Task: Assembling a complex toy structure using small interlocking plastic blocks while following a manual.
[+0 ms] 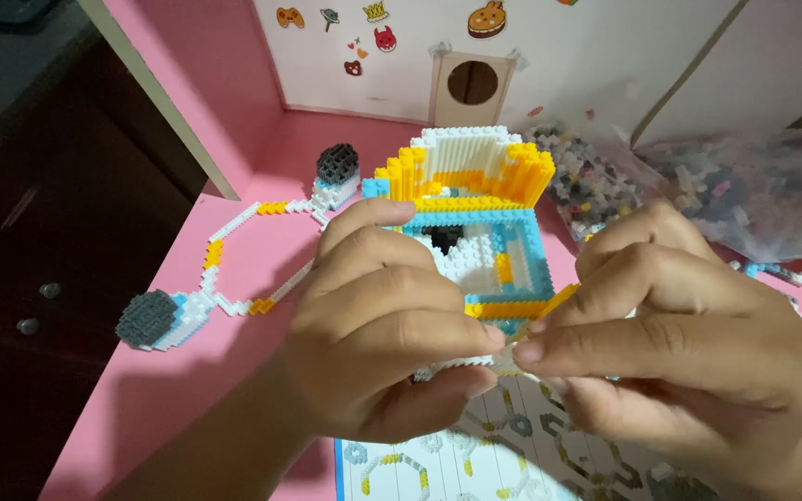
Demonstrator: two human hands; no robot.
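Over the pink table [187, 371], a half-built brick model [475, 213] is pinched between the left hand [382, 325] and right hand [679, 343], fingertips together on a small yellow piece [559, 299]; pressing it in square probably comes next, checked against the instruction sheet [457, 464]

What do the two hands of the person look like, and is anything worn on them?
The left hand and the right hand are bare: no gloves, rings or watch show. Fingernails are short and unpainted. No sleeve is visible on the forearms.

block model [475, 199] between both hands, instruction sheet [475, 459] beneath, brick bags [754, 186] right
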